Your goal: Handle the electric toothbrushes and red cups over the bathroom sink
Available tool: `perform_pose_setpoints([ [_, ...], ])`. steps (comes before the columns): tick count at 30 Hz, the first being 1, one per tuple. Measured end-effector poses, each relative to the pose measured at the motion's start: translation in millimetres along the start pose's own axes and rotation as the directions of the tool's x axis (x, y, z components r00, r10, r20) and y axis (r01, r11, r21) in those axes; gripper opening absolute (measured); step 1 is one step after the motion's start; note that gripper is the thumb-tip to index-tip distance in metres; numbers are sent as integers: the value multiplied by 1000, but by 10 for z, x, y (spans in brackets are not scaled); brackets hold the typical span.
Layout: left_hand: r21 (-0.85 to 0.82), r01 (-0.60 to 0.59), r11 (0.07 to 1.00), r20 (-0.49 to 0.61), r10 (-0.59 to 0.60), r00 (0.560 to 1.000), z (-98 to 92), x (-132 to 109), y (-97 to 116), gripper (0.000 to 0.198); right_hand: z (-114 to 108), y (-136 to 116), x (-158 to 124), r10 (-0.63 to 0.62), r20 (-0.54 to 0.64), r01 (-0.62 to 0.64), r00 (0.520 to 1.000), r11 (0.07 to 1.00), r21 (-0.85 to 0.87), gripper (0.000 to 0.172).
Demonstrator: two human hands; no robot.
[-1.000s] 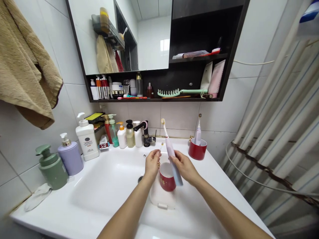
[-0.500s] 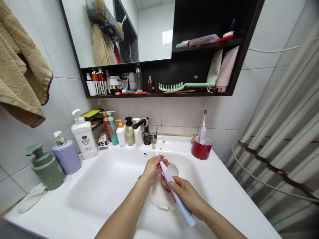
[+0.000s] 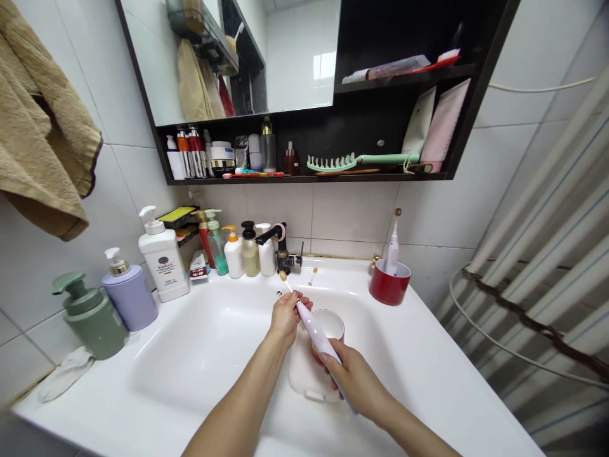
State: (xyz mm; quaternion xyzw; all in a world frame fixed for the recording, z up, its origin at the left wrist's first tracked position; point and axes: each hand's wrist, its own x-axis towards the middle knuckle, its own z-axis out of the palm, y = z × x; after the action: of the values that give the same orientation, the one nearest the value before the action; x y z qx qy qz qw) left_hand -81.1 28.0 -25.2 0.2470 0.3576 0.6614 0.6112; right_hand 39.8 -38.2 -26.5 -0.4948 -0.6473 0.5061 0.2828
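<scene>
A white washbasin (image 3: 200, 355) spread across the lower view, its front cut off. Above it ran a dark mirrored cabinet (image 3: 352, 130), its top out of frame. A tan towel (image 3: 42, 127), also cropped, hung at the left. A white pump bottle (image 3: 164, 273) bore a dark round emblem over print too small to read. Above the bowl, the person's right hand (image 3: 354, 374) was wrapped around the lower handle of an electric toothbrush (image 3: 311, 327), hiding much of it; the left hand (image 3: 286, 319) had its fingertips pinched at the neck. Beneath them, a white-lined mug (image 3: 333, 324) was half covered. A red mug (image 3: 390, 289) on the rim concealed another toothbrush's (image 3: 392, 254) base. Blue lettering on a jar (image 3: 222, 158) and characters on a red-and-white carton (image 3: 198, 266) stayed illegible. Near the faucet (image 3: 283, 254) lay a small brush head (image 3: 311, 277).
</scene>
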Motion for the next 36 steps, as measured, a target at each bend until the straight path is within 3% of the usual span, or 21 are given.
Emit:
perform_pose_setpoints([
  [4,-16,2,1000,-17,-2,1000,13,-10,16,8,-6,-28,-7,20,35,-20,999,1000,-9,22],
  [8,-23,-11,1000,-51,10,999,33,-26,35,8,-12,-52,-7,-48,-45,43,998,993,-108,18],
  [13,-37,-13,999,-85,9,996,29,-22,55,7,-1,-74,-21,84,102,-90,991,994,55,21],
  [17,-27,4,1000,-83,-6,997,18,-8,46,9,5,-43,-26,59,45,-59,997,998,5,20],
  [21,-36,26,999,-82,-29,996,11,9,29,9,1,-14,-26,97,131,-111,987,988,106,24],
  [24,-54,19,998,-78,-24,997,10,18,29,9,3,-4,-23,50,51,-50,997,999,4,22],
  [29,-53,25,998,-78,-29,997,18,13,26,9,-3,-12,-26,63,103,-68,993,997,40,23],
  [32,-54,19,998,-89,-24,996,20,15,24,10,-17,-22,-41,18,27,-17,999,999,-49,18],
  [36,-63,-12,998,-145,3,989,-15,50,59,11,-4,-16,-73,120,143,-135,982,986,100,21],
])
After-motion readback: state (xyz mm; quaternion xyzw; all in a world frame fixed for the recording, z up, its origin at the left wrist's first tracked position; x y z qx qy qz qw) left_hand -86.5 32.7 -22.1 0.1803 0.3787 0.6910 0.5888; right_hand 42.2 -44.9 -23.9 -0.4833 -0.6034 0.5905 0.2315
